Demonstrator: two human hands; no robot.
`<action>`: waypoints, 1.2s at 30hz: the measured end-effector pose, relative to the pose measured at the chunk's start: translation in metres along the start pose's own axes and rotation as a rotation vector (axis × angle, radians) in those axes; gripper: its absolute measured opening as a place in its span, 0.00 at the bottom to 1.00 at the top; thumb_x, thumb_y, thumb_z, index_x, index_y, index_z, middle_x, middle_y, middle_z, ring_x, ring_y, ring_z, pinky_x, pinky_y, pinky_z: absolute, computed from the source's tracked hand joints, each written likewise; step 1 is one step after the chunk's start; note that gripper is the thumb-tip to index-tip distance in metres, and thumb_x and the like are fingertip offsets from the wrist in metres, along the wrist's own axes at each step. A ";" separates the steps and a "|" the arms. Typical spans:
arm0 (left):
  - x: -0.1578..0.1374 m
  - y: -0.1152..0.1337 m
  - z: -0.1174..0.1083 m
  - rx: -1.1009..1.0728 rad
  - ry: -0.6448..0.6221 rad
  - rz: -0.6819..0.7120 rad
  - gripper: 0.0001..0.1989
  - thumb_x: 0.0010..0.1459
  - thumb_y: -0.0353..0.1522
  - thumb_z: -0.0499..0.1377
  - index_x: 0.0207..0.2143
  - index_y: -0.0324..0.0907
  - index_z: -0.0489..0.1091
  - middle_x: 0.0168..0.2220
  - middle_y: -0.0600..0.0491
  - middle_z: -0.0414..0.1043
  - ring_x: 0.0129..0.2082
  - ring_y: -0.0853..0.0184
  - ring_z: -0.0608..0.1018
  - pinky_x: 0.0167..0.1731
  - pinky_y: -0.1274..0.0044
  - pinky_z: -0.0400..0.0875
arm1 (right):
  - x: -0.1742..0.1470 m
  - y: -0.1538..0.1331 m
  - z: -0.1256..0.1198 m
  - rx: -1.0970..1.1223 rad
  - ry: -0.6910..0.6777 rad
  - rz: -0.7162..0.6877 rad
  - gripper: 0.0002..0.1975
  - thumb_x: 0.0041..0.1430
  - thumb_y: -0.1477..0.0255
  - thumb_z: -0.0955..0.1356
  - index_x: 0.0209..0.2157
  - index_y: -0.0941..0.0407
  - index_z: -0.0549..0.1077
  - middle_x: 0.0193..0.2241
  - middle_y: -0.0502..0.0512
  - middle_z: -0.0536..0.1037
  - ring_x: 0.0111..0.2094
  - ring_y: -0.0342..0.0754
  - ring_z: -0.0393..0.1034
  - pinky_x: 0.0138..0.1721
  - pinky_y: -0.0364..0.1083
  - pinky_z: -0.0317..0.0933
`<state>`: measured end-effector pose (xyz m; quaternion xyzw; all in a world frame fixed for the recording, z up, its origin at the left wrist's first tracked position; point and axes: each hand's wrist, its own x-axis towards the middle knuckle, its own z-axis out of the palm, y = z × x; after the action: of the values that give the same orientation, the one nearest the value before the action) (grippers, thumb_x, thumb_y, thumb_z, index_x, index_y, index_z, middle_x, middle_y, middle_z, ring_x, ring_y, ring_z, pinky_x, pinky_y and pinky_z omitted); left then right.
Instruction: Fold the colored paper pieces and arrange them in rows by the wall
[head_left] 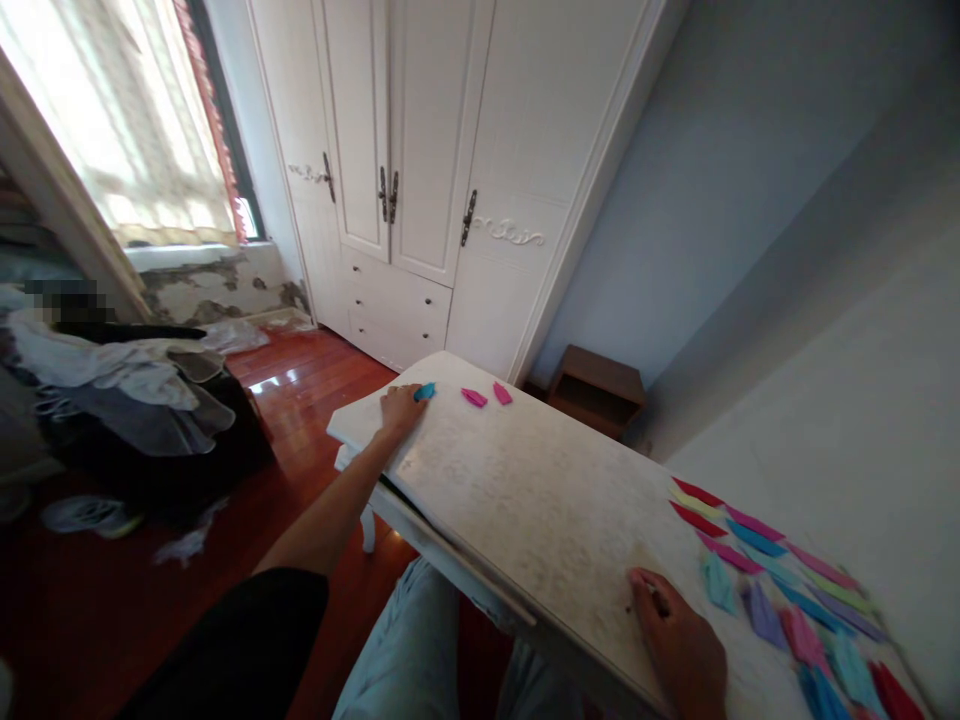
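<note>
My left hand reaches to the far left end of the white table. Its fingers are closed on a small blue folded paper piece at the tabletop. Just right of it lie two pink folded paper pieces, one a bit nearer and the other farther right. My right hand rests low over the near right part of the table, fingers curled and pressed together. What those fingers hold, if anything, cannot be made out. Beside that hand, a teal folded piece is the nearest one.
The white table stretches from left to right before me. Rows of coloured paper strips and folded pieces cover its right end. A white wardrobe and a brown nightstand stand behind. Clothes are piled at left.
</note>
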<state>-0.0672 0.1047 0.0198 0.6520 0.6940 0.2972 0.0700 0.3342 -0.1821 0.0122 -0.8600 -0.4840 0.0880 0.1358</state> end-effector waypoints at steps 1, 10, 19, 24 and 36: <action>-0.001 0.001 0.001 -0.019 -0.001 0.027 0.18 0.55 0.33 0.59 0.49 0.42 0.72 0.49 0.44 0.74 0.51 0.52 0.70 0.50 0.65 0.62 | 0.000 -0.001 -0.001 0.000 -0.003 0.002 0.27 0.59 0.52 0.54 0.44 0.50 0.76 0.34 0.57 0.82 0.35 0.57 0.75 0.33 0.49 0.60; -0.056 0.016 0.007 -0.269 0.073 0.131 0.15 0.52 0.23 0.55 0.42 0.40 0.72 0.43 0.48 0.74 0.41 0.64 0.75 0.43 0.74 0.69 | -0.002 -0.004 -0.004 -0.027 -0.032 0.022 0.29 0.58 0.51 0.53 0.46 0.51 0.75 0.35 0.57 0.81 0.37 0.58 0.74 0.35 0.49 0.60; -0.111 0.056 0.003 -1.039 0.013 -0.002 0.19 0.46 0.31 0.64 0.43 0.39 0.71 0.30 0.56 0.72 0.29 0.71 0.74 0.29 0.80 0.69 | -0.003 -0.003 -0.003 -0.006 0.005 -0.008 0.27 0.59 0.52 0.55 0.44 0.50 0.76 0.33 0.55 0.81 0.37 0.58 0.74 0.35 0.49 0.59; -0.152 0.104 0.006 -1.240 -0.341 -0.068 0.16 0.45 0.38 0.67 0.35 0.37 0.76 0.30 0.52 0.76 0.29 0.70 0.75 0.30 0.79 0.68 | -0.004 -0.002 -0.001 0.025 0.073 -0.074 0.24 0.60 0.54 0.57 0.41 0.50 0.78 0.32 0.55 0.81 0.34 0.56 0.75 0.32 0.47 0.59; -0.223 0.212 0.008 -1.443 -0.889 -0.171 0.14 0.39 0.35 0.72 0.27 0.37 0.74 0.25 0.53 0.75 0.24 0.72 0.73 0.25 0.80 0.66 | -0.008 0.003 0.002 0.229 0.128 -0.223 0.19 0.62 0.60 0.60 0.39 0.53 0.78 0.31 0.54 0.81 0.33 0.50 0.75 0.33 0.44 0.60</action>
<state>0.1511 -0.1090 0.0554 0.4490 0.2894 0.3767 0.7568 0.3315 -0.1904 0.0093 -0.7838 -0.5535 0.0718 0.2722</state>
